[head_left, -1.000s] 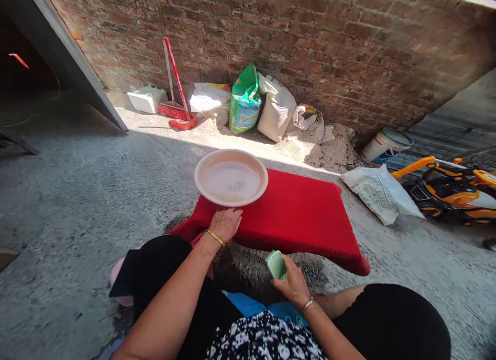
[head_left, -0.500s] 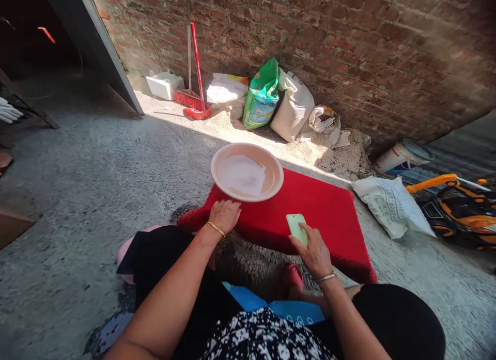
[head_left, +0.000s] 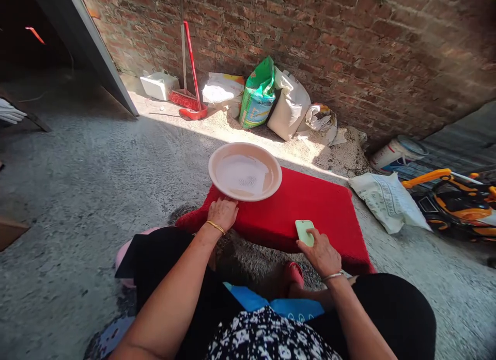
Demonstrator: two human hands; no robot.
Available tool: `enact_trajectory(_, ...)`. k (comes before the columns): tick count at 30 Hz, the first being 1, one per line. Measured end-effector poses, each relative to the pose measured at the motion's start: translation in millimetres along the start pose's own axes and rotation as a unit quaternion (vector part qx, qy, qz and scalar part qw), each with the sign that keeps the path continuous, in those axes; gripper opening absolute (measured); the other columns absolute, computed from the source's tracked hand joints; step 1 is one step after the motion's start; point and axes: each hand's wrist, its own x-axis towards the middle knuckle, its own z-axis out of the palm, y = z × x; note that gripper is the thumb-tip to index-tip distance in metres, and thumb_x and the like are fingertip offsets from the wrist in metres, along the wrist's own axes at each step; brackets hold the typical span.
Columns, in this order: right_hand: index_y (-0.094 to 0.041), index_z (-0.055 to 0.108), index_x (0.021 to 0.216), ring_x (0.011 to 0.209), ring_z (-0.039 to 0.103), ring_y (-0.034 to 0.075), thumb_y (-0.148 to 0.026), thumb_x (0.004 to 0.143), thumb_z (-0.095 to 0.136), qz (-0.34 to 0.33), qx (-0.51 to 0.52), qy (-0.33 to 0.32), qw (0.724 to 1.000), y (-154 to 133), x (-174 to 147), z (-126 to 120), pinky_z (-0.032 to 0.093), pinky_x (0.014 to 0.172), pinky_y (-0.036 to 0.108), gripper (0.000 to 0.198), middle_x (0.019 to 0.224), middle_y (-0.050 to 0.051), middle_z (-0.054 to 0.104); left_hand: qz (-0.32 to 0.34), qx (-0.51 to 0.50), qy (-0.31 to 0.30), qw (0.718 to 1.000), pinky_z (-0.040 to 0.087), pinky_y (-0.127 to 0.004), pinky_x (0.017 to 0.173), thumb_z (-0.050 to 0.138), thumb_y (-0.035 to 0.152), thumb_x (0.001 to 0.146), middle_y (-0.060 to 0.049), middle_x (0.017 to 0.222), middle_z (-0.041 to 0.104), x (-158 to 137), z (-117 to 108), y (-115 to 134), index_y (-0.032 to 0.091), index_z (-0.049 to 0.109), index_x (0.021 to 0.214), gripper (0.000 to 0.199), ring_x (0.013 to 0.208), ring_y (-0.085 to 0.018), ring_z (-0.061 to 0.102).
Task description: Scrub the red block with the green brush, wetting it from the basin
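Two bare hands are at the near side of a support covered in red cloth. The right hand grips a pale green block between thumb and fingers, flat face up, over the near right part of the cloth. The left hand lies back-up at the near left edge; whether its fingers clutch the cloth or merely press on it cannot be told from here. Just beyond them, a pale basin of cloudy liquid stands at the far left corner and appears to reach past the edge.

That perch looks like the main hazard. A hard tug on the cloth could drag the basin with it, slopping liquid over the fabric and onto the concrete floor. A knock from the left knuckles against the rim might tip it. Pushing the block hard across loose cloth could bunch it, and, if wet, the block might slip free and drop near the red sandal.
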Motion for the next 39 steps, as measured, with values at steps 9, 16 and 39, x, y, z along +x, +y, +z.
enact_trajectory(9,-0.026,0.056,0.113,0.078,0.061,0.020,-0.055,0.078,0.055,-0.075,0.062,0.051,0.994,-66,18,-15,0.041,0.063,0.028,0.045,0.097,0.005,0.056,-0.009,0.013,-0.004,1.000,0.046,-0.038,0.084,0.045,0.030,0.088,-0.010,0.110,0.066,6,-2,0,0.024,0.065,0.112,0.032,0.105,-0.027,0.057)
enact_trajectory(16,-0.028,0.055,0.113,0.080,0.062,0.021,-0.054,0.079,0.056,-0.087,0.088,0.019,0.992,-84,38,3,0.041,0.063,0.028,0.043,0.098,0.006,0.057,0.013,0.037,0.028,0.999,0.047,-0.040,0.080,0.043,0.027,0.088,-0.013,0.100,0.069,6,2,3,0.022,0.067,0.109,0.032,0.098,-0.029,0.062)
enact_trajectory(39,-0.028,0.054,0.115,0.094,0.060,0.021,-0.051,0.081,0.054,-0.120,0.074,-0.031,0.990,-85,52,-18,0.041,0.070,0.027,0.042,0.108,0.007,0.056,0.143,-0.008,0.057,0.988,0.044,-0.028,0.066,0.031,0.026,0.095,-0.005,0.084,0.065,5,30,47,0.022,0.061,0.093,0.030,0.077,-0.018,0.063)
